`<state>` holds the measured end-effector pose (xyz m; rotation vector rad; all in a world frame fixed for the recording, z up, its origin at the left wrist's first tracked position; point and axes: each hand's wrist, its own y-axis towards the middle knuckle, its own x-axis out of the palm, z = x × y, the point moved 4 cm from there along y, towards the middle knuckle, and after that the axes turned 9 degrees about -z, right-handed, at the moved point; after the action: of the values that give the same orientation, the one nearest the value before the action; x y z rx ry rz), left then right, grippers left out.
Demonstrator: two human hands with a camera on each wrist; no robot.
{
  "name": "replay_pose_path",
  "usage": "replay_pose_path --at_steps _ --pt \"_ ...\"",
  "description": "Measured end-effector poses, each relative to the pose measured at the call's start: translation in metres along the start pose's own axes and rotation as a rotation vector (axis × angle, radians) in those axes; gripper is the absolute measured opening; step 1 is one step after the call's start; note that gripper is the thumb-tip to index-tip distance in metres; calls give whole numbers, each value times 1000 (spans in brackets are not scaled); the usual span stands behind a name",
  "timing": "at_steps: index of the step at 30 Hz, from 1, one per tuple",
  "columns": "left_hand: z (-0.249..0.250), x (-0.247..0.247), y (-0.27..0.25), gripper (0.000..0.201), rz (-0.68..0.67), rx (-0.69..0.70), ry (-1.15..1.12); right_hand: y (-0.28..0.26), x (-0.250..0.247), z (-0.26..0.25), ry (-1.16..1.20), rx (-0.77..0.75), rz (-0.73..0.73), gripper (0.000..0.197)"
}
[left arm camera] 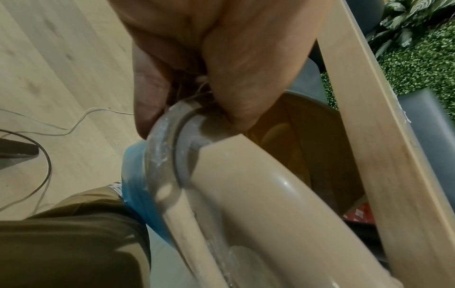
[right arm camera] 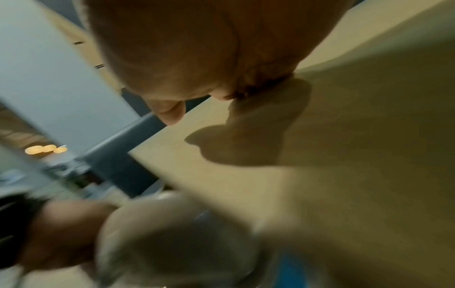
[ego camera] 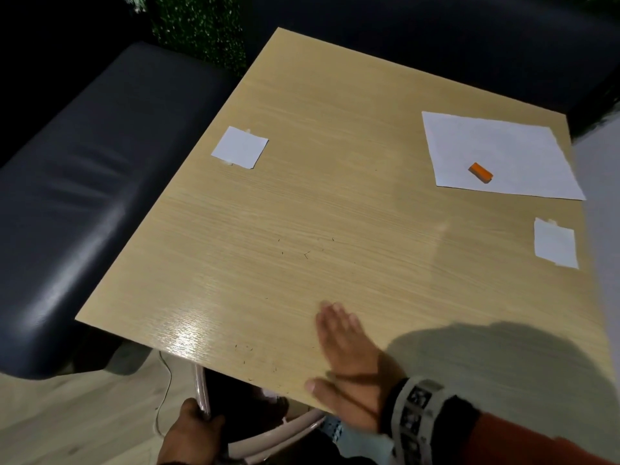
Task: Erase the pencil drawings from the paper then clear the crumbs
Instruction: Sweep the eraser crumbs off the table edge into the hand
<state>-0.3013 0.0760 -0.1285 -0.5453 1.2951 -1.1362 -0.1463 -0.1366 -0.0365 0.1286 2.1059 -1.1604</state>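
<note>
A white sheet of paper (ego camera: pixel 500 156) lies at the far right of the wooden table (ego camera: pixel 335 196), with an orange eraser (ego camera: pixel 480 172) on its near part. Dark eraser crumbs (ego camera: pixel 307 254) are scattered mid-table, and more crumbs (ego camera: pixel 250 355) lie near the front edge. My right hand (ego camera: pixel 345 360) lies flat on the table by the front edge, fingers straight and together. Below the table edge my left hand (ego camera: pixel 193 427) grips the rim of a beige bin (left arm camera: pixel 258 194) lined with a clear bag; the thumb and fingers (left arm camera: pixel 157 87) curl over the rim.
Two small white paper squares are taped to the table, one at the far left (ego camera: pixel 240 147) and one at the right edge (ego camera: pixel 555 243). A dark padded bench (ego camera: pixel 84 196) runs along the left. Thin cables (left arm camera: pixel 44 124) lie on the wooden floor.
</note>
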Motion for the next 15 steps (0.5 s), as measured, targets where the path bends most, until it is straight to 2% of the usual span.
replay_pose_path --at_steps 2,3,4,6,7,8,10,11,12,15 --pt "-1 2 0 25 15 13 35 1 21 -38 -7 -230 -49 82" --pt "-3 4 2 28 7 16 63 3 35 -50 -50 -353 -57 72" --pt "-6 5 5 30 5 24 86 2 43 -55 -29 -414 -78 63" --pt "-6 4 10 31 1 45 96 3 31 -50 -32 -406 -11 58" --pt "-5 3 9 30 -8 47 85 0 10 -47 -74 -403 156 63" --pt "-4 3 9 28 -25 34 69 2 -3 -38 -46 -381 125 70" --pt "-5 3 9 25 -31 -5 24 13 -18 -25 7 -269 163 75" --pt "-4 4 6 25 -22 -26 16 21 -17 -24 -9 -192 127 78" --pt "-3 5 5 29 -4 -41 -3 29 -8 -28 -14 -198 54 81" --pt "1 6 1 43 -5 -10 -17 28 30 -75 -185 -505 -124 88"
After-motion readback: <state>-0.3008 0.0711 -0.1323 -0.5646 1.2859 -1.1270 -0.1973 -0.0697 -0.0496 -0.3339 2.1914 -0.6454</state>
